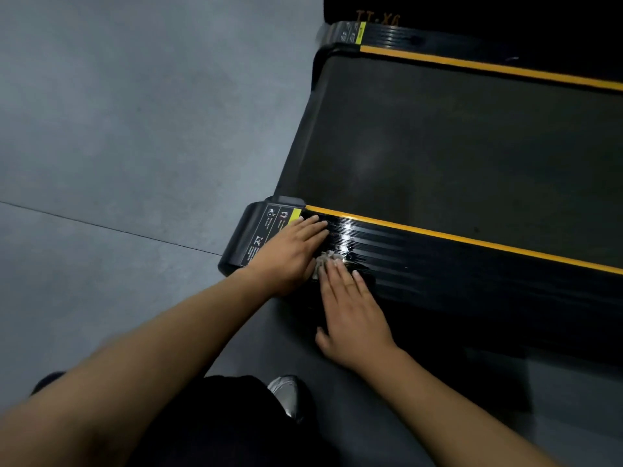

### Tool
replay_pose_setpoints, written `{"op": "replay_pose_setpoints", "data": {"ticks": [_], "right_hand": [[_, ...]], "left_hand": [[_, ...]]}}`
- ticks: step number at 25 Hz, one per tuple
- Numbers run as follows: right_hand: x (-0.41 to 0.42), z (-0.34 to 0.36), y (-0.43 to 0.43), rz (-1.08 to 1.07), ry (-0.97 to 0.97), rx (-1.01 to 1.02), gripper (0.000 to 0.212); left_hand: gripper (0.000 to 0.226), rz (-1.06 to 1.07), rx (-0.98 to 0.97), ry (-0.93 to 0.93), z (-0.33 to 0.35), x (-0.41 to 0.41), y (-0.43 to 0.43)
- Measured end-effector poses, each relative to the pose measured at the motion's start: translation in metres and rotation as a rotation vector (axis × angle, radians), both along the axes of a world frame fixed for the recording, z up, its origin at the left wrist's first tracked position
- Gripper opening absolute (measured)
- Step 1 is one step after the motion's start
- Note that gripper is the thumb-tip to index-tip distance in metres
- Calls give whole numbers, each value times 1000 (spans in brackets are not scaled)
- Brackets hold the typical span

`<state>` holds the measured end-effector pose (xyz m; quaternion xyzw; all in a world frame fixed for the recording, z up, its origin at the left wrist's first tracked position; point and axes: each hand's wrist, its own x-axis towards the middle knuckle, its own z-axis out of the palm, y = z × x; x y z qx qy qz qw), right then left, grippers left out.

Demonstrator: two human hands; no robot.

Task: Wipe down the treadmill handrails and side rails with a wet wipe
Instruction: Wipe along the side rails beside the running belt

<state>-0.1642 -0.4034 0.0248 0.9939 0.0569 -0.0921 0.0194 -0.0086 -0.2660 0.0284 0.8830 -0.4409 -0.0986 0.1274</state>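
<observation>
Head view, looking down: the grey floor fills the left half, smooth and matte, crossed by one thin seam. Across the right lies the treadmill belt, a dull, dark, fine-grained sheet. Along its near edge runs the near side rail — black, glossy, ribbed lengthwise, edged by a yellow stripe — with its long axis going from the middle of the picture out toward 4 o'clock. The far side rail shows at 1 o'clock, alike in make. The near rail ends in a rounded matte end cap that carries printed warning labels.

Our left hand lies flat where rail meets cap, fingers straight and close together, pointing toward 2 o'clock. Our right hand lies flat just at 5 o'clock of it, fingers straight and slightly spread, pinching nothing. The wet wipe, a small, pale grey, crumpled wad, sits on the rail between the two hands, pressed under the right fingertips and touching the thumb side of the left hand.

We judge the coming stroke turns on this: nearly the whole rail lies toward 4 o'clock of the wipe, along the ribs, so the right hand, already on that side, seems better placed to drive it. The ribs may snag the wad, so flat pressure should help. We see no handrails here.
</observation>
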Motion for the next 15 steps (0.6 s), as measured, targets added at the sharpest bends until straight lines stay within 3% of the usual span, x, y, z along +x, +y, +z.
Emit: {"op": "replay_pose_setpoints", "data": {"ticks": [6,11,15], "right_hand": [[-32,-7,-40,-125,-56,60,100],[23,-3,-15,-60,-19,90,97],[-1,-1,-42,-188,-52,112,92]], "left_hand": [[63,84,-66,-37,-2,-1,-6],[63,47,-56,-82,-3,0,-6],[66,28,6,-117,-2,-2,-7]]}}
